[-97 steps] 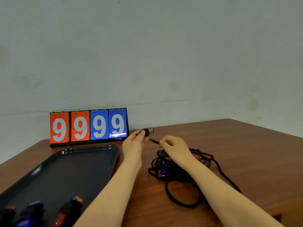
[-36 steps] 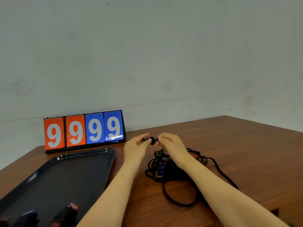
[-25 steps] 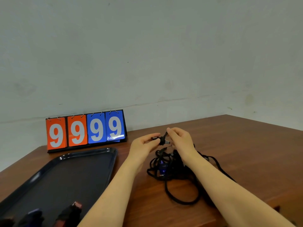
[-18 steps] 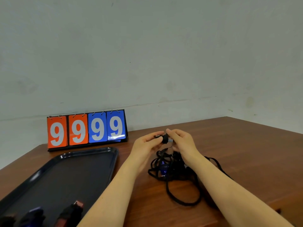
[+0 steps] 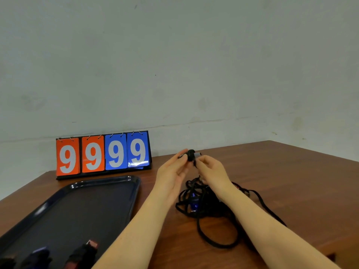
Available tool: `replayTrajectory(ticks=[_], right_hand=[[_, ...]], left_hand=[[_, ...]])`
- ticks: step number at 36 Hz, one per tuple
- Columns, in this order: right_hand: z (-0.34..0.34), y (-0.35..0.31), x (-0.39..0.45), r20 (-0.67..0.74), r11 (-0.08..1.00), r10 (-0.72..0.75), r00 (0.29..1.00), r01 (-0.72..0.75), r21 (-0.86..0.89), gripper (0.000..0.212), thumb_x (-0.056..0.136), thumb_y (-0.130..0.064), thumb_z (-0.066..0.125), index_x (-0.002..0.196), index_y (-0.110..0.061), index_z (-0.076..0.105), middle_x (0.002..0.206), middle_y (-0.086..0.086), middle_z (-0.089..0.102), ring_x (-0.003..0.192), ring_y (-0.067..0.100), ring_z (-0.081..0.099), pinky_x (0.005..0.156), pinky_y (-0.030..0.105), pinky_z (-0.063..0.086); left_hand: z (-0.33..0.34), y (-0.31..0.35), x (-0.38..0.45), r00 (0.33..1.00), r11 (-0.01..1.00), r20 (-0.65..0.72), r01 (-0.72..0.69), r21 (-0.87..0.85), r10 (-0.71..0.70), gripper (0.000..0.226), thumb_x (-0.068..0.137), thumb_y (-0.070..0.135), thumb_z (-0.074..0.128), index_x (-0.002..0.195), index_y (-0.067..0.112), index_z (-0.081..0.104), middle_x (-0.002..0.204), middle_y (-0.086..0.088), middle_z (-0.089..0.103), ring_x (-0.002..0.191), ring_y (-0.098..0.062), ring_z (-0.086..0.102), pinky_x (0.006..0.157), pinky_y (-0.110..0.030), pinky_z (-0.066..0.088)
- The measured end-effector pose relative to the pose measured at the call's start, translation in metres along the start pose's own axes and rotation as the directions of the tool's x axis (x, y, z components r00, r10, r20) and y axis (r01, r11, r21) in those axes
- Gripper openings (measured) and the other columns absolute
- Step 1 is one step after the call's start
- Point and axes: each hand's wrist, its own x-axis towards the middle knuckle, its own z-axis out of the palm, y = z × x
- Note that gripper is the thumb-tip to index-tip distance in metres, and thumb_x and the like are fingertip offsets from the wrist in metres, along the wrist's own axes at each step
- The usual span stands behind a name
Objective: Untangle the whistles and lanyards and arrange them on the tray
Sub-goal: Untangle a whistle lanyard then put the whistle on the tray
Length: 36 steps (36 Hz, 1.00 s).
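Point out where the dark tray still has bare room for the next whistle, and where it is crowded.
The dark blue plastic tray is bare from its far rim, near the orange-and-blue flip scoreboard, down through its middle. Its near end is crowded: wound whistles line up there. On the brown wooden table, the tangle of black lanyards fills the space between the forearms.
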Motion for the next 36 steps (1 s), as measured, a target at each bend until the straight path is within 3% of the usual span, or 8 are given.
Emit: replayTrajectory(ticks=[4, 11, 16, 19, 24, 29, 33, 36], right_hand=[[0.006, 0.005, -0.004, 0.072, 0.927, -0.119, 0.990, 0.136, -0.349, 0.021, 0.101, -0.027, 0.045, 0.088, -0.021, 0.060, 0.074, 0.000, 0.059, 0.065, 0.009, 0.052, 0.061, 0.020, 0.040], [0.005, 0.008, -0.005, 0.166, 0.823, -0.177, 0.970, 0.238, -0.515, 0.020, 0.102, -0.027, 0.041, 0.094, -0.023, 0.059, 0.073, -0.006, 0.057, 0.069, 0.008, 0.055, 0.061, 0.018, 0.038], [0.006, 0.008, -0.008, 0.249, 0.778, -0.172, 0.953, 0.286, -0.560, 0.018, 0.101, -0.027, 0.041, 0.100, -0.022, 0.059, 0.081, -0.006, 0.062, 0.073, 0.011, 0.058, 0.069, 0.031, 0.047], [0.006, 0.008, -0.009, 0.276, 0.780, -0.159, 0.948, 0.292, -0.553, 0.018, 0.099, -0.029, 0.046, 0.110, -0.023, 0.059, 0.095, -0.008, 0.065, 0.085, 0.007, 0.060, 0.078, 0.028, 0.051], [0.007, 0.006, -0.009, 0.222, 0.832, -0.138, 0.965, 0.235, -0.502, 0.018, 0.100, -0.025, 0.043, 0.089, -0.027, 0.057, 0.087, -0.005, 0.064, 0.080, 0.014, 0.061, 0.077, 0.034, 0.050], [0.003, 0.005, -0.005, 0.077, 0.920, -0.138, 0.987, 0.157, -0.359, 0.022, 0.097, -0.029, 0.050, 0.083, -0.017, 0.063, 0.082, -0.003, 0.066, 0.078, 0.012, 0.061, 0.072, 0.025, 0.047], [-0.001, 0.001, -0.003, -0.029, 0.966, -0.116, 0.993, 0.106, -0.235, 0.026, 0.097, -0.028, 0.053, 0.076, -0.016, 0.062, 0.069, -0.007, 0.058, 0.063, 0.002, 0.053, 0.058, 0.010, 0.040], [-0.005, -0.001, 0.000, -0.098, 0.988, -0.071, 0.993, 0.057, -0.141, 0.028, 0.096, -0.029, 0.055, 0.076, -0.010, 0.062, 0.064, -0.005, 0.054, 0.060, 0.008, 0.049, 0.059, 0.018, 0.041]], left_hand=[[-0.004, 0.000, 0.002, 0.989, 0.997, -0.129, -0.076, -0.002, 0.075, 0.027, 0.092, -0.002, 0.055, 0.118, 0.001, 0.063, 0.108, -0.012, 0.070, 0.097, -0.017, 0.068, 0.087, -0.027, 0.054], [-0.015, -0.005, 0.007, 0.958, 0.899, -0.178, -0.135, 0.418, 0.226, 0.024, 0.089, 0.007, 0.064, 0.105, 0.024, 0.068, 0.111, -0.002, 0.070, 0.108, -0.015, 0.064, 0.098, -0.032, 0.049], [-0.019, -0.008, 0.009, 0.936, 0.723, -0.126, -0.164, 0.671, 0.330, 0.022, 0.090, 0.012, 0.065, 0.105, 0.028, 0.068, 0.107, 0.006, 0.066, 0.100, -0.005, 0.060, 0.086, -0.019, 0.048], [-0.022, -0.009, 0.012, 0.919, 0.508, -0.042, -0.178, 0.843, 0.391, 0.023, 0.090, 0.013, 0.064, 0.112, 0.022, 0.068, 0.106, 0.008, 0.063, 0.087, 0.007, 0.055, 0.068, -0.006, 0.041], [-0.025, -0.011, 0.017, 0.930, 0.279, 0.023, -0.134, 0.951, 0.367, 0.023, 0.091, 0.016, 0.062, 0.113, 0.020, 0.067, 0.107, 0.008, 0.061, 0.081, 0.007, 0.051, 0.062, -0.007, 0.037], [-0.024, -0.006, 0.016, 0.968, 0.282, 0.020, -0.093, 0.955, 0.251, 0.027, 0.091, 0.017, 0.062, 0.118, 0.020, 0.066, 0.112, 0.008, 0.061, 0.096, -0.002, 0.052, 0.079, -0.012, 0.039], [-0.021, -0.002, 0.009, 0.990, 0.496, 0.012, -0.080, 0.865, 0.140, 0.022, 0.091, 0.014, 0.063, 0.108, 0.027, 0.068, 0.110, 0.006, 0.067, 0.101, -0.008, 0.062, 0.095, -0.028, 0.051], [-0.018, 0.001, 0.004, 0.998, 0.626, 0.036, -0.057, 0.778, 0.047, 0.023, 0.092, 0.013, 0.062, 0.104, 0.031, 0.068, 0.109, 0.003, 0.070, 0.098, -0.007, 0.066, 0.091, -0.026, 0.054]])
